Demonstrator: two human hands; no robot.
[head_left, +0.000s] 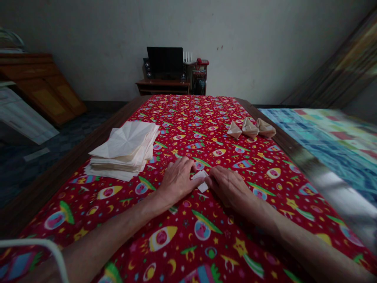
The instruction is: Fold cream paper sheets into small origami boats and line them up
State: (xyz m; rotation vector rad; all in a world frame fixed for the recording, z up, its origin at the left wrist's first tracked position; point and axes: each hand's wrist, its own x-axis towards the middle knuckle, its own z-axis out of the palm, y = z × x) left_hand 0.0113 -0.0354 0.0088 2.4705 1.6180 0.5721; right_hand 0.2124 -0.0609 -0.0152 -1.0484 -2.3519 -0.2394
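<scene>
A small folded piece of white paper (202, 186) lies on the red patterned cloth (188, 220), between my two hands. My left hand (179, 177) rests at its left with bent fingers, the thumb pressed on the paper. From the other side my right hand (228, 182) pinches the paper's right edge, its fingers curled. Left of my hands sits a stack of creased paper sheets (123, 143). Several folded paper shapes (249, 129) stand in a row at the right, beyond my right hand.
Dark wooden edges (282, 143) border the cloth. A bed with a checked cover (332, 149) lies along the right. At the far wall a monitor (165, 61) and a red telephone (202, 62) stand on furniture. A pale curved cable (44, 241) crosses the lower left.
</scene>
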